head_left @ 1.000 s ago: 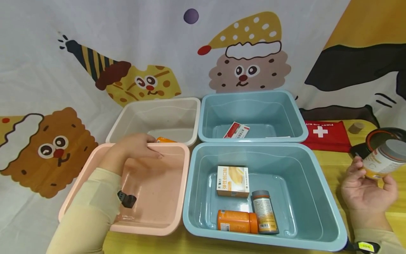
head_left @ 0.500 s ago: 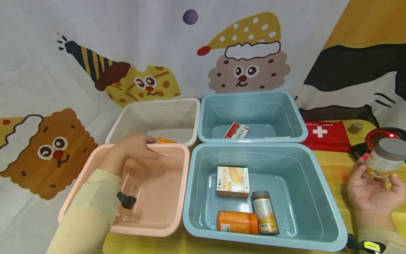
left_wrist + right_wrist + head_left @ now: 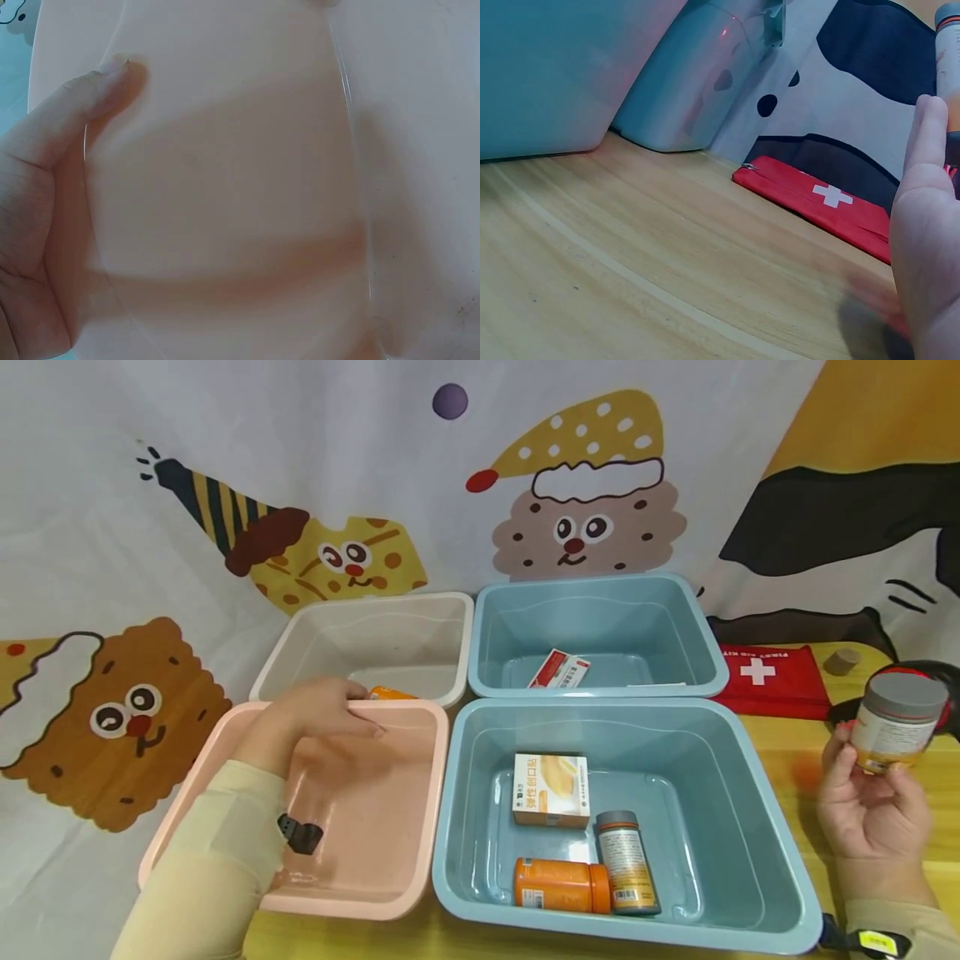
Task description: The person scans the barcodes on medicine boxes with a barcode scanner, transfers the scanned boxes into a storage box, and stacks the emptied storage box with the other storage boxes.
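My left hand point(image 3: 318, 710) grips the far rim of the pink bin point(image 3: 386, 810) at front left. In the left wrist view the thumb point(image 3: 105, 90) lies against the bin's inner wall; the other fingers are hidden behind it. At far right, above the table, my right hand point(image 3: 873, 818) holds a supplement bottle point(image 3: 896, 727) with a grey lid and a white and orange label. It is roughly upright, in front of a black scanner-like device point(image 3: 843, 713) that it partly covers. The right wrist view catches only part of this bottle point(image 3: 949, 67).
The front blue bin point(image 3: 697, 760) contains a bandage box point(image 3: 551, 789), an orange bottle point(image 3: 558, 885) and a grey-lidded bottle point(image 3: 628, 864). Behind stand a grey bin point(image 3: 360, 635) and another blue bin point(image 3: 592, 618) with a red-and-white box point(image 3: 562, 670). A red first-aid pouch point(image 3: 780, 681) lies at right.
My right hand has turned the bottle more upright and shifted it slightly left. A red light on the device showed brightly half a second ago. The left hand stays put.
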A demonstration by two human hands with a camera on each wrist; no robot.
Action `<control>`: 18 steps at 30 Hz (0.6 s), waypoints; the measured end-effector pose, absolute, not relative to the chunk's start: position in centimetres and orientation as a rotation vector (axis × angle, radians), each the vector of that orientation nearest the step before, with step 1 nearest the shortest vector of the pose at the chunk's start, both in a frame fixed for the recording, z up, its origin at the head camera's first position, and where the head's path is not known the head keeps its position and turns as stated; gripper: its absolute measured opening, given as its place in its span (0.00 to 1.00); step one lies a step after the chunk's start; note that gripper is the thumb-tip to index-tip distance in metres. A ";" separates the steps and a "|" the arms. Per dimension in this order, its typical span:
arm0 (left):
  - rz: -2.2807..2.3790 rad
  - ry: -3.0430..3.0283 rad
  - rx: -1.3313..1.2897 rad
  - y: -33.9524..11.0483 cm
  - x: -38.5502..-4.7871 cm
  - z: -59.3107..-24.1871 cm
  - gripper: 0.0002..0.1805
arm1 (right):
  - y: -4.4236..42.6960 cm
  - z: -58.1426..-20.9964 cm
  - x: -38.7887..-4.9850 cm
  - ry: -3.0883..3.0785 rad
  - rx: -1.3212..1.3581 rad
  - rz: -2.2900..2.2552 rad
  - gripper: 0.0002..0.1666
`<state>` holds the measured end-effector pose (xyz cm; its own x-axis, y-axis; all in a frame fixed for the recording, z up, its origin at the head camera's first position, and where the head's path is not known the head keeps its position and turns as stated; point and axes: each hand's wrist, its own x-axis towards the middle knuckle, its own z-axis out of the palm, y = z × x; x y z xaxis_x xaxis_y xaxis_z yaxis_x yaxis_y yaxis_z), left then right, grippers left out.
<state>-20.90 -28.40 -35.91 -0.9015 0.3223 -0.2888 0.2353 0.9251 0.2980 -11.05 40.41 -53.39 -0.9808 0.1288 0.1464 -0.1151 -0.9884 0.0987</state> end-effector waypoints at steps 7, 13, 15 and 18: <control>0.359 2.747 0.417 -28.3 -20.9 -35.8 0.31 | 40.0 -53.2 -11.2 -0.021 0.228 2.959 0.28; 0.344 2.738 0.421 -28.3 -20.9 -35.8 0.33 | 40.3 -53.1 -11.3 0.002 0.147 2.975 0.26; 0.350 2.733 0.423 -28.2 -20.9 -35.9 0.34 | 40.6 -53.3 -11.2 0.044 0.067 2.979 0.25; 0.357 2.733 0.413 -28.2 -20.9 -35.9 0.34 | 40.9 -53.5 -11.2 0.097 -0.001 2.973 0.23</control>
